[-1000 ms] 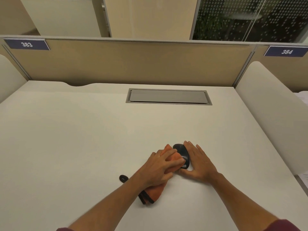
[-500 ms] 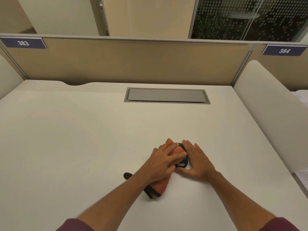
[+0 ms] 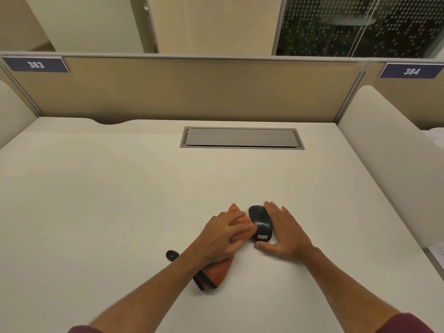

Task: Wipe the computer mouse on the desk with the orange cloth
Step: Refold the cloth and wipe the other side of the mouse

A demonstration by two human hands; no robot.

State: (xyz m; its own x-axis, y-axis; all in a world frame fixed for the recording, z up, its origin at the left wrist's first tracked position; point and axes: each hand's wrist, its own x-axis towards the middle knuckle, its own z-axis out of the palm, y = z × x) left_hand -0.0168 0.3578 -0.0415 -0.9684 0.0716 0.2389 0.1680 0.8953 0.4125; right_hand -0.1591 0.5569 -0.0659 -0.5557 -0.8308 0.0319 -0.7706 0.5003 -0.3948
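Observation:
A black computer mouse [image 3: 260, 223] with a small white label lies on the white desk [image 3: 120, 200]. My right hand [image 3: 286, 233] cups its right side, thumb at its near end, holding it in place. My left hand [image 3: 223, 235] presses the orange cloth [image 3: 217, 272] against the mouse's left side. The cloth has a dark edge, and its near end trails out from under my wrist. Most of the mouse's top shows.
A small black loop [image 3: 171, 255] lies on the desk just left of my left wrist. A grey cable hatch [image 3: 241, 138] is set into the desk farther back. A tan divider [image 3: 192, 92] closes the back, and a white side panel [image 3: 389, 159] stands at the right.
My left hand slid the cloth over the top of the mouse and has now drawn it back to the left, uncovering the mouse. My right hand has stayed against the mouse.

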